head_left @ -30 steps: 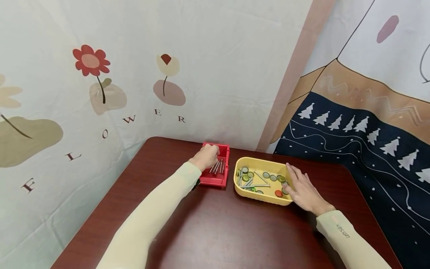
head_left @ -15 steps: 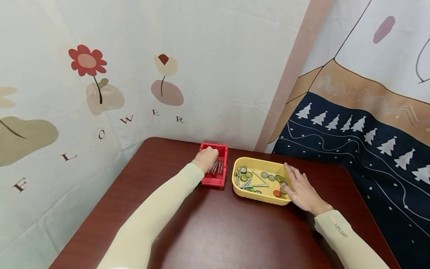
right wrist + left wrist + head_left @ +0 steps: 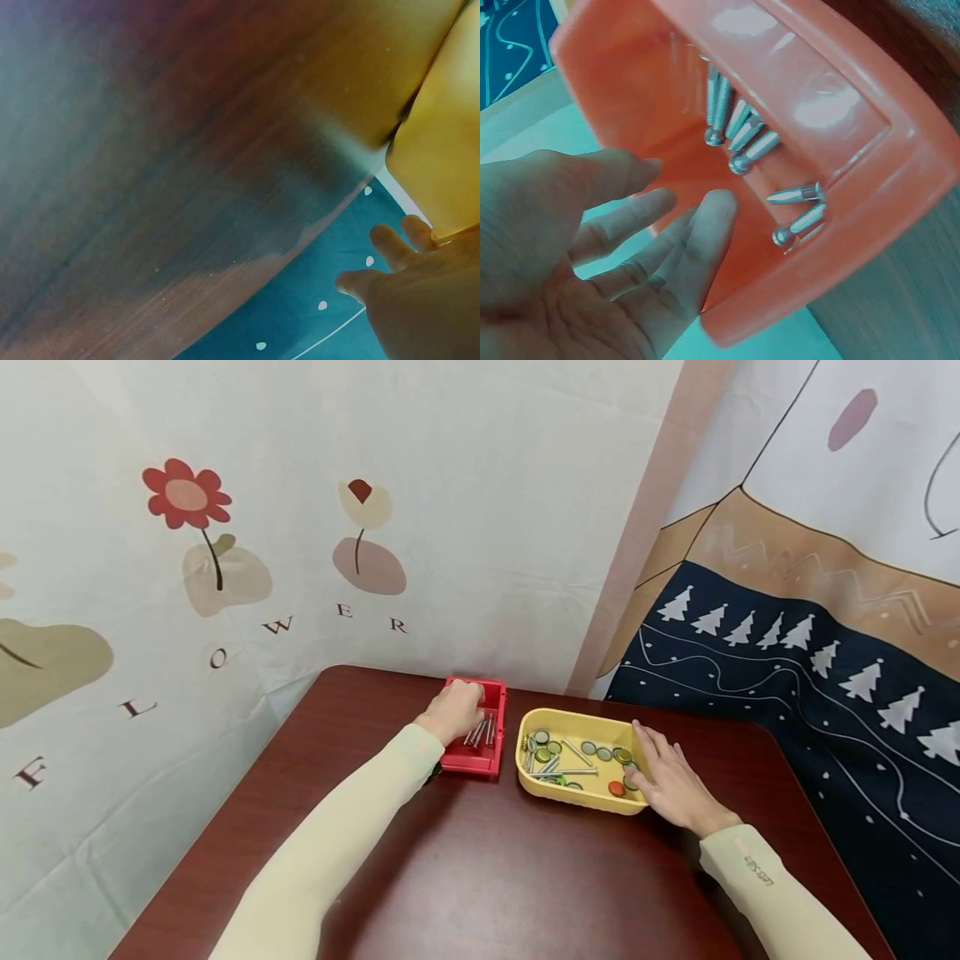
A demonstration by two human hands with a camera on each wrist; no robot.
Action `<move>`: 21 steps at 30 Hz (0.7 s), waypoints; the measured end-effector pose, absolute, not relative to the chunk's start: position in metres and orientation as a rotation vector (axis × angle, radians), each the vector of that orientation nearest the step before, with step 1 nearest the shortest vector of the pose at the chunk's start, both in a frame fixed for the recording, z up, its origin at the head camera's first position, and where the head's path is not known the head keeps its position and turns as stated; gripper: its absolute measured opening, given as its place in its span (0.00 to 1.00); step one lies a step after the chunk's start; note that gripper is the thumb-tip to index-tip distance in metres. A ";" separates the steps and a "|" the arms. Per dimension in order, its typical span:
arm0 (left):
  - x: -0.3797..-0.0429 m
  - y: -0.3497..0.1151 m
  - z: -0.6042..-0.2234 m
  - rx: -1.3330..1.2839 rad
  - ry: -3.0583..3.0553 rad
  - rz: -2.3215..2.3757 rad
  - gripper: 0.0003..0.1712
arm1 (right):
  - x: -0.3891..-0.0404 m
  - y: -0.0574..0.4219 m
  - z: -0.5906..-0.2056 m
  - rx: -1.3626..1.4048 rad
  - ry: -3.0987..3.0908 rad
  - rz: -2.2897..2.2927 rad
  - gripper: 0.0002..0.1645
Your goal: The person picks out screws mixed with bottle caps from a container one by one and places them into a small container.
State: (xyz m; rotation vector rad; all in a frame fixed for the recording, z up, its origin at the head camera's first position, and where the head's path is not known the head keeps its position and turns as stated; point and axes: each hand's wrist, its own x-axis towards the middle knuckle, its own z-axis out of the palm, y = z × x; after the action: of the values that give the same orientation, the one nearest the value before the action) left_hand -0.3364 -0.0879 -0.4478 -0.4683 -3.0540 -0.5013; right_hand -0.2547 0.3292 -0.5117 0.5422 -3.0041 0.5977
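My left hand [image 3: 453, 713] reaches into a red plastic bin [image 3: 471, 766] near the table's back edge. In the left wrist view its thumb and slightly bent fingers [image 3: 711, 225] stand apart, with nothing visible between them. Beside them, several metal screws [image 3: 754, 146] lie along the bin's inner side. My right hand [image 3: 678, 789] rests on the right end of a yellow tub [image 3: 585, 803]; its thumb reaches over the rim and its other fingers look fairly straight. Bottle caps [image 3: 542, 754] and long screws [image 3: 564, 772] lie in the tub; the caps nearest my right thumb are partly hidden.
Both containers stand side by side on a dark reddish-brown table [image 3: 465, 868], with a narrow gap between them. A printed cloth [image 3: 480, 527] hangs right behind the table's back edge, and a dark blue tree-patterned part [image 3: 757, 677] borders its right side.
The head view has turned slightly, so everything sits a little further left. My left hand has shifted slightly within the red bin. The right hand stays on the tub's end.
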 end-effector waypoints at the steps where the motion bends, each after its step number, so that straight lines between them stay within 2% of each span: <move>1: -0.335 -0.088 -0.447 -0.470 -3.039 -0.496 0.12 | -0.255 0.329 -0.511 0.543 -3.004 0.599 0.52; 9: -0.323 -0.081 -0.435 -0.542 -2.919 -0.507 0.18 | -0.255 0.329 -0.512 0.534 -3.012 0.594 0.53; 21: -0.306 -0.042 -0.404 -0.650 -2.938 -0.946 0.20 | -0.255 0.328 -0.513 0.538 -2.995 0.606 0.52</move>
State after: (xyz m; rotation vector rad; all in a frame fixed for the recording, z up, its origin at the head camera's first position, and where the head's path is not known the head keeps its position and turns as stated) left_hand -0.3064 -0.0419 -0.4045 -0.6501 -2.9380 -0.9464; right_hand -0.2554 0.3284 -0.5128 0.5382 -2.9948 0.6064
